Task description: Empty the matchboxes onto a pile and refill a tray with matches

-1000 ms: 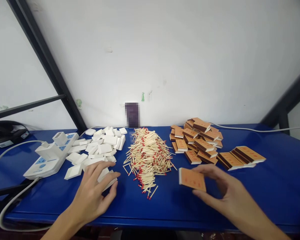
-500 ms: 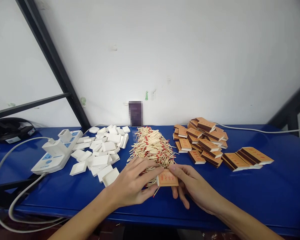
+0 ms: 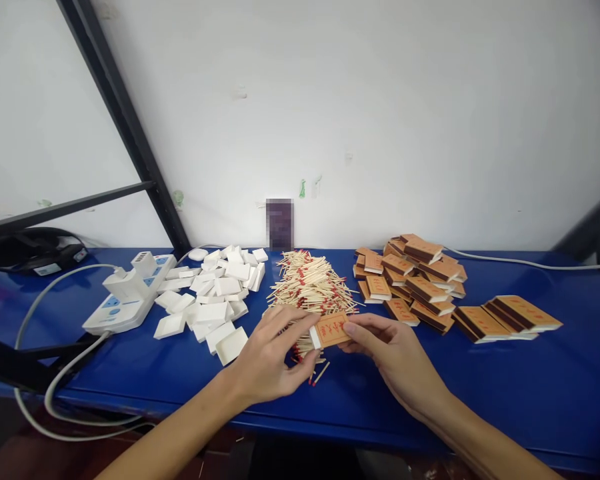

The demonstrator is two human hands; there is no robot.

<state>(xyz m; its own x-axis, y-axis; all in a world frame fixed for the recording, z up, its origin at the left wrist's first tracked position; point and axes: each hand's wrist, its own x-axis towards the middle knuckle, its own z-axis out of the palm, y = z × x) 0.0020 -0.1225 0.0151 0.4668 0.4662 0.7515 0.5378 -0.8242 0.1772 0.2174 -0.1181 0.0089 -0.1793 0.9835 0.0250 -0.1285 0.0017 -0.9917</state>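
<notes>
Both hands on one orange matchbox (image 3: 331,329), held just above the near end of the match pile (image 3: 310,292). Left hand (image 3: 270,357) pinched the box's left end, thumb underneath and fingers curled over the top, so mostly closed round that end. Right hand (image 3: 395,350) pinched the right end the same way, thumb and forefinger tips on the short edge, the other fingers loose and half open below. So: box dead centre between the two hands, long axis running left to right, tilted up a touch toward the right, printed face up toward the camera. White edge showed at the left end, looked like the inner tray peeking out, hard to say how far. Neither hand really nearer, equal share of the grip.

Moving outward: loose matches directly behind and under the box, red heads pointing all over. Left of that, well apart from the left hand, a heap of white trays (image 3: 215,300), one lying nearest to the left wrist. Further left a white power strip (image 3: 127,300) with its cable trailing off the blue table (image 3: 530,380). Right of the matches, a heap of orange boxes (image 3: 415,280), then a short fanned row of boxes (image 3: 505,317) beyond the right hand, not touching it.
</notes>
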